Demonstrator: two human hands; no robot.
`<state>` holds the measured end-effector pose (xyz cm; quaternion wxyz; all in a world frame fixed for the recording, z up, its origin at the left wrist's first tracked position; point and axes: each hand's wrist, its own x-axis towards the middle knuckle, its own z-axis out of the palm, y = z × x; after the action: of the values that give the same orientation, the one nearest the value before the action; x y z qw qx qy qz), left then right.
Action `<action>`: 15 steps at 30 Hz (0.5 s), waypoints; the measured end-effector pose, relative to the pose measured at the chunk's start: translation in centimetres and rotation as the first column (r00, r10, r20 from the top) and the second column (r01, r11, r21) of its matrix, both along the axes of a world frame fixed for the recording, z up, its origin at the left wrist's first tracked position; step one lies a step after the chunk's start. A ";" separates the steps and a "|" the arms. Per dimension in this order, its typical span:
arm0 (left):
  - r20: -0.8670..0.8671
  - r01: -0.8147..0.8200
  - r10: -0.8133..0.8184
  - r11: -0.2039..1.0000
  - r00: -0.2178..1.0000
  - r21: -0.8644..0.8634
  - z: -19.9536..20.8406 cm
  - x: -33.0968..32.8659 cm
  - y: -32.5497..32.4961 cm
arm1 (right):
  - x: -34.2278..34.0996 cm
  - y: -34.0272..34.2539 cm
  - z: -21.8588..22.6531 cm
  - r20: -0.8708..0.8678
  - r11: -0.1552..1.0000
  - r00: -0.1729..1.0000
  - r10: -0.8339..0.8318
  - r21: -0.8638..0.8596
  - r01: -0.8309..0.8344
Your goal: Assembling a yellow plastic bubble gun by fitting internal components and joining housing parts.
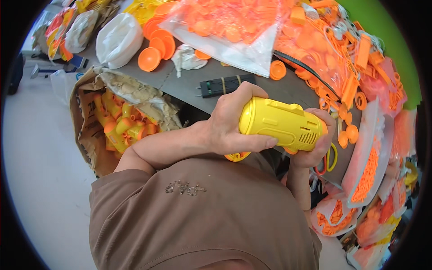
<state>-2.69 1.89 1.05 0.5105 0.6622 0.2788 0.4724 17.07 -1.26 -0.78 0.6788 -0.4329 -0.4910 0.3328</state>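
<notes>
Casing (279, 123) between left hand (229, 121) and right hand (316, 150); device (218, 86) beyond, on table (155, 80). Sack (153, 101) left, parts (118, 130) inside. Bagged pieces (225, 22) farther back.

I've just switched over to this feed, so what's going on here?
A person in a brown shirt is holding a yellow plastic casing sideways, the left hand around its left end and the right hand at its right end. An open paper bag of yellow-and-orange parts stands to the left. On the grey table beyond lie a black device and orange plastic pieces, some loose and some bagged.
</notes>
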 end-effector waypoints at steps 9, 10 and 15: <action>-0.415 -0.641 0.716 0.693 0.561 0.330 -1.2 -12.6 3.8 | -0.8 1.9 -0.2 0.120 0.995 0.993 0.005 -0.095 0.007; -0.492 -0.702 0.765 0.614 0.415 0.362 -2.0 -14.7 4.4 | -0.7 2.0 0.1 0.015 0.993 1.000 0.024 -0.119 -0.022; -0.624 -0.669 0.779 0.498 0.065 0.552 -5.0 -18.5 5.9 | -1.1 2.2 -0.4 0.138 0.990 0.990 0.042 -0.137 -0.023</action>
<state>-21.23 7.84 -3.96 -0.0333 0.5941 0.7441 0.3036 15.93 0.97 -1.15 0.6062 -0.4922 -0.5209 0.3448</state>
